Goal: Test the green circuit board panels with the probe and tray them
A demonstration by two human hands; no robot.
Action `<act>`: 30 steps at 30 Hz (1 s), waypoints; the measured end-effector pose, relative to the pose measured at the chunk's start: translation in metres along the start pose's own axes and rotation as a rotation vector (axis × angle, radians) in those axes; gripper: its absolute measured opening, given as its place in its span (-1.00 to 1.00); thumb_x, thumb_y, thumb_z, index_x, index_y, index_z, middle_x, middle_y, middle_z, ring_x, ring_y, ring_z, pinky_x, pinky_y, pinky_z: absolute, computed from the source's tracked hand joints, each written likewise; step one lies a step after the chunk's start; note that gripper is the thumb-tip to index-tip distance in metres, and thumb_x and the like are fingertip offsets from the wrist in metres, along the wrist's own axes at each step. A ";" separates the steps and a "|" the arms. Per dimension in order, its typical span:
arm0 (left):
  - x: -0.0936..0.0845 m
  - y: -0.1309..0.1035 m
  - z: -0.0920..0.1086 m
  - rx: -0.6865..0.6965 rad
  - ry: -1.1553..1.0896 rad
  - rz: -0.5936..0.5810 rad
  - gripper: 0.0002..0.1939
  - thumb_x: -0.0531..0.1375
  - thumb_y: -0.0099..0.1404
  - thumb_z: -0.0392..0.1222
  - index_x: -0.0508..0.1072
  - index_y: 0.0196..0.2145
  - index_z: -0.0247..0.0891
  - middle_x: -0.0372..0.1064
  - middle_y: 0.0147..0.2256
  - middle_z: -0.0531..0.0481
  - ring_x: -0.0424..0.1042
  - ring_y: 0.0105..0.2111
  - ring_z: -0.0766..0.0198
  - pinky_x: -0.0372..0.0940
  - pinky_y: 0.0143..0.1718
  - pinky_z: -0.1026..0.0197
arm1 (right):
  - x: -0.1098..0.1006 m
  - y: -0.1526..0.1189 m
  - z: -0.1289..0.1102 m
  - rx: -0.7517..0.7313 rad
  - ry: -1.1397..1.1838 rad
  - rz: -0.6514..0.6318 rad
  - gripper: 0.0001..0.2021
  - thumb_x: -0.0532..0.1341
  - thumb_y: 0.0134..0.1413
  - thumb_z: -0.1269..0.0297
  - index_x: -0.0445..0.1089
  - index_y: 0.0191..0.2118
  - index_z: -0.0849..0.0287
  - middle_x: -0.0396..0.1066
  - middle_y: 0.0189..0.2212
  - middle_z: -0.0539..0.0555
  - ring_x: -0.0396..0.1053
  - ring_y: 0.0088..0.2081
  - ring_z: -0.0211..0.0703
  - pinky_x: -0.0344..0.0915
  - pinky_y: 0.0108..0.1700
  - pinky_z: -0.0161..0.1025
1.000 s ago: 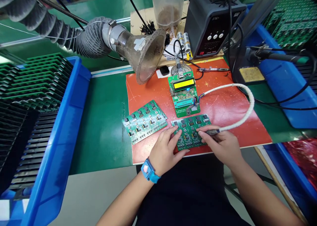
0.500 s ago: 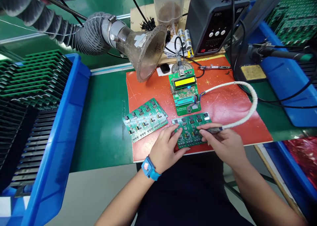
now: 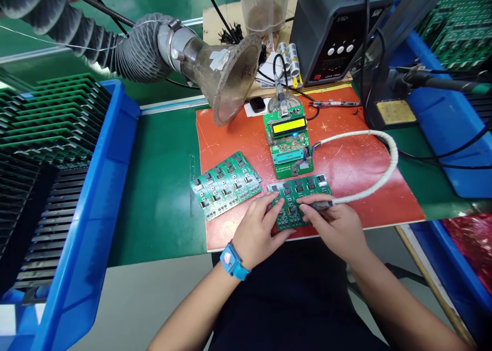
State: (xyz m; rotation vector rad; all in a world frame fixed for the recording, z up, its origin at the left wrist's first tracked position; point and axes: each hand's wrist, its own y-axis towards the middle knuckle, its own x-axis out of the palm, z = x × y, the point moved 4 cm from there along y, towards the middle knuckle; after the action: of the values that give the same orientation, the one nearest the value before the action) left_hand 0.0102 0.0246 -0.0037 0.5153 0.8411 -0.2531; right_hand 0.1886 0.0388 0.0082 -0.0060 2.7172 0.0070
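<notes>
A green circuit board with small two-digit displays lies on the red mat in front of me. My left hand, with a blue watch on its wrist, grips the board's left part, fingertips on top and thumb along the near edge. In my right hand is a dark probe on a white sleeved cable, pinched between thumb and fingers. Its tip is over the middle of the board; the fingers hide any contact. Behind stands a green programmer board with a lit yellow screen, where the cable ends.
More circuit boards lie stacked on the left of the red mat. A fume hood overhangs the back. Blue bins with boards flank the bench. A soldering station and an iron in its holder stand back right.
My right hand has moved the probe left across the board, from the right displays toward the middle. My left hand has stayed on the board.
</notes>
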 end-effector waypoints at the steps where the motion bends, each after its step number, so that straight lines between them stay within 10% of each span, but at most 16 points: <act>1: 0.000 0.000 0.000 0.001 -0.001 -0.001 -0.31 0.33 0.23 -0.05 0.19 0.22 -0.26 0.27 0.11 -0.30 0.34 0.12 -0.07 0.39 0.06 -0.16 | 0.000 0.000 0.000 -0.004 -0.005 0.000 -0.83 0.24 0.20 0.17 0.49 -0.26 0.15 0.55 -0.34 0.06 0.48 -0.49 -0.19 0.45 -0.39 -0.26; 30: 0.000 0.000 0.001 -0.003 0.013 0.002 -0.33 0.32 0.25 -0.05 0.20 0.22 -0.27 0.27 0.11 -0.31 0.35 0.12 -0.07 0.40 0.06 -0.16 | 0.002 0.002 -0.006 -0.010 -0.049 0.010 -0.88 0.26 0.12 0.22 0.51 -0.33 0.12 0.57 -0.38 0.02 0.50 -0.53 -0.19 0.44 -0.48 -0.31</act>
State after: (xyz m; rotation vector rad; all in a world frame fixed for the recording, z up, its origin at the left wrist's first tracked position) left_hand 0.0105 0.0236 -0.0027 0.5158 0.8531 -0.2471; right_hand 0.1843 0.0410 0.0132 0.0045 2.6684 0.0239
